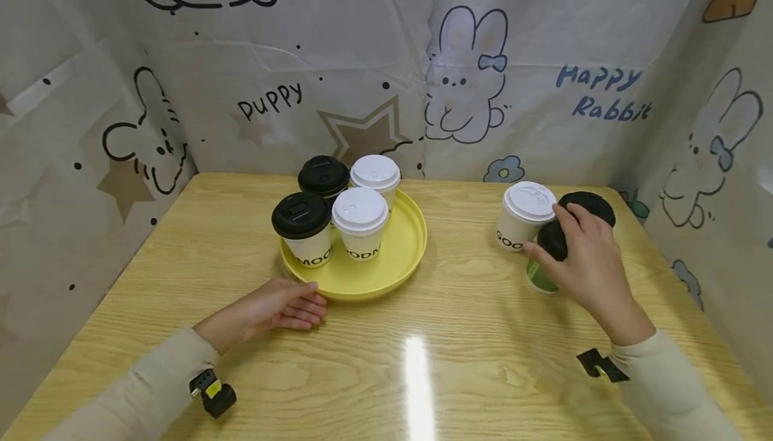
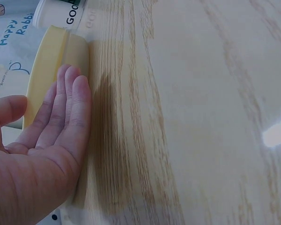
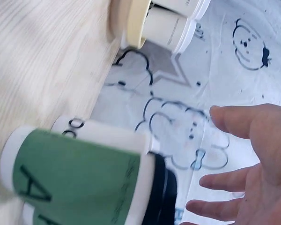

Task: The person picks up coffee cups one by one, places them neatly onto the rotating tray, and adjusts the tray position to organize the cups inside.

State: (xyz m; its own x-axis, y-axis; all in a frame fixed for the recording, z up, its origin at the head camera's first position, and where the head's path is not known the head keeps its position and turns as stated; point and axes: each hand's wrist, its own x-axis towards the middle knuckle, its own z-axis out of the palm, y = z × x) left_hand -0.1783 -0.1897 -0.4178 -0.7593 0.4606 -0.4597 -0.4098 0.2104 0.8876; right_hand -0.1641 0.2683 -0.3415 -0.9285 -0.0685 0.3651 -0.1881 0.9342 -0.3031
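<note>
My left hand (image 1: 280, 307) lies at the front left of a round yellow tray (image 1: 368, 286), fingers extended along its outer wall and thumb at the rim. The tray's edge (image 2: 49, 61) also shows in the left wrist view. My right hand (image 1: 582, 263) hovers with spread fingers at a green-sleeved paper cup (image 1: 539, 276) with a black lid. In the right wrist view, a gap separates the fingers from that cup's black lid (image 3: 161, 197). Behind it stand a white-lidded cup (image 1: 519, 219) and another black-lidded cup (image 1: 588, 206), partly hidden by the hand.
On the tray stand two black-lidded cups, the nearer (image 1: 304, 229) in front, and two white-lidded cups, the nearer (image 1: 361, 223) in front. A wooden table (image 1: 338, 374) bears everything. Printed cloth (image 1: 362, 45) hangs along its back and sides.
</note>
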